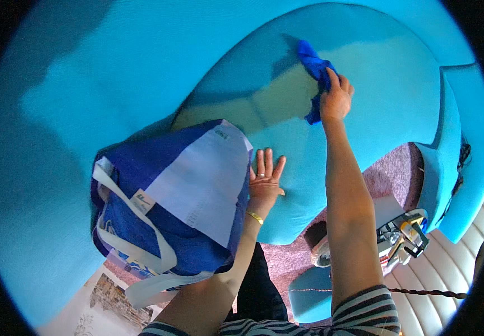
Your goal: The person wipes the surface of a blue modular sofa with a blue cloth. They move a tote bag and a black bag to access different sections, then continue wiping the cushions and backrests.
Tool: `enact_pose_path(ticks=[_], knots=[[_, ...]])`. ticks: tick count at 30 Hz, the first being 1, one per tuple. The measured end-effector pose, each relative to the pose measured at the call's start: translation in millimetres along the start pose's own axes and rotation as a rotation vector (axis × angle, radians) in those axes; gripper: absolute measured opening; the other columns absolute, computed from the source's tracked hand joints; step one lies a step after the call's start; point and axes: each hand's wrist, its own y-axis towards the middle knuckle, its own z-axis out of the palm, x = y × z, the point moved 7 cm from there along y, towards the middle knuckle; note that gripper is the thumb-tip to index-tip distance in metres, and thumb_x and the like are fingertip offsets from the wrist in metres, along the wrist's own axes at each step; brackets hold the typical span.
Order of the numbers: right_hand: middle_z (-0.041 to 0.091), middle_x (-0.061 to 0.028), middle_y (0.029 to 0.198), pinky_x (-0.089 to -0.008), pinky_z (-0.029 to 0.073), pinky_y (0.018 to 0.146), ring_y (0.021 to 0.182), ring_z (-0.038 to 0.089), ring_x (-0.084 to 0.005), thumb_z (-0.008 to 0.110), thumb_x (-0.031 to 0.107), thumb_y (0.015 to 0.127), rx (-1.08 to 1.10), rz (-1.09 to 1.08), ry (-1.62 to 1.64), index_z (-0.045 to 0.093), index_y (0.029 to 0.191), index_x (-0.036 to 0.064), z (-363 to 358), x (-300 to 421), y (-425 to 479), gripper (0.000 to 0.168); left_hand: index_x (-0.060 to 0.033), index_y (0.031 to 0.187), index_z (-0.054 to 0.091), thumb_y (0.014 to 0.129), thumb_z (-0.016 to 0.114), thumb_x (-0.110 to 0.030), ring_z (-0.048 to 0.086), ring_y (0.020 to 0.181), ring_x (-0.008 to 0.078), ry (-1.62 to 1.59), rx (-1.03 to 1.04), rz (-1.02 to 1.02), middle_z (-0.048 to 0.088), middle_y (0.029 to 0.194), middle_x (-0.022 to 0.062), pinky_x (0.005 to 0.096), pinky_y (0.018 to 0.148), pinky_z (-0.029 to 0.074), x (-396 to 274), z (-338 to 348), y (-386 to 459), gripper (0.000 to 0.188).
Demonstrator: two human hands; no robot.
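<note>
My right hand (pixel 336 98) grips a crumpled blue cloth (pixel 315 65) against the broad, curved turquoise surface (pixel 372 96). The cloth trails out above and below my fingers. Lower on the same surface, my left hand (pixel 267 180) rests palm down with its fingers spread and nothing in it. It wears a ring, and a gold-coloured bracelet (pixel 255 217) circles the wrist. Just left of that hand, a blue and white tote bag (pixel 204 180) with pale straps hides part of the hand and forearm. Darker shadow and a beige-looking patch (pixel 284 101) cross the surface near the cloth.
Pink carpet (pixel 387 172) shows below the curved edge. At lower right, a container of mixed items (pixel 403 235) is near a white padded panel (pixel 439 273). A twisted brown cord (pixel 429 292) crosses there. Dark cable (pixel 462 159) lies along the right side. A turquoise block (pixel 313 300) is near my body.
</note>
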Motion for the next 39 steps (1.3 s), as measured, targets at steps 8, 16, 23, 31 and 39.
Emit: enact_pose_path(ticks=[8,16,23,31,39], knots=[[0.060,-0.0064,0.112,-0.0407,0.054,0.080,0.100,0.057,-0.0308,0.073,0.008,0.064,0.271,-0.287,0.390,0.064,0.118,0.024,-21,93,-148,0.057,-0.0232,0.156,0.010,0.062,0.078,-0.060,-0.008,0.147,0.0432,0.155,0.387,-0.172,-0.002,0.161,0.0216,0.0722,0.107,0.008,7,11,9,0.122],[0.061,-0.0073,0.111,-0.0424,0.054,0.079,0.099,0.058,-0.0328,0.058,-0.001,0.074,0.029,-0.129,-0.007,0.061,0.124,0.028,-43,-62,-73,0.058,-0.0185,0.155,0.010,0.059,0.084,-0.054,-0.004,0.145,0.0501,0.111,0.120,0.029,-0.003,0.158,0.0286,0.0764,0.102,0.015,-9,2,8,0.126],[0.059,-0.0106,0.112,-0.0438,0.045,0.092,0.104,0.053,-0.0349,0.072,0.002,0.064,0.027,-0.061,0.205,0.059,0.123,0.018,-56,-91,-120,0.063,-0.0164,0.154,0.011,0.057,0.083,-0.058,-0.006,0.144,0.0524,0.280,0.069,0.008,-0.007,0.156,0.0323,0.0777,0.101,0.013,0,-6,6,0.128],[0.060,-0.0143,0.107,-0.0430,0.054,0.077,0.095,0.060,-0.0348,0.070,0.006,0.066,0.510,-0.282,0.458,0.066,0.109,0.013,-97,-30,-300,0.043,-0.0178,0.155,-0.003,0.061,0.074,-0.067,-0.008,0.144,0.0534,0.576,-0.196,0.138,-0.007,0.156,0.0344,0.0767,0.100,-0.001,14,9,6,0.131],[0.057,-0.0182,0.111,-0.0385,0.047,0.091,0.103,0.056,-0.0359,0.052,-0.012,0.062,-0.069,0.194,0.273,0.057,0.128,0.005,-102,-140,-241,0.068,-0.0019,0.152,-0.007,0.064,0.076,-0.068,-0.023,0.134,0.0615,0.380,-0.016,0.190,-0.020,0.143,0.0480,0.0787,0.096,-0.009,15,-1,9,0.138]])
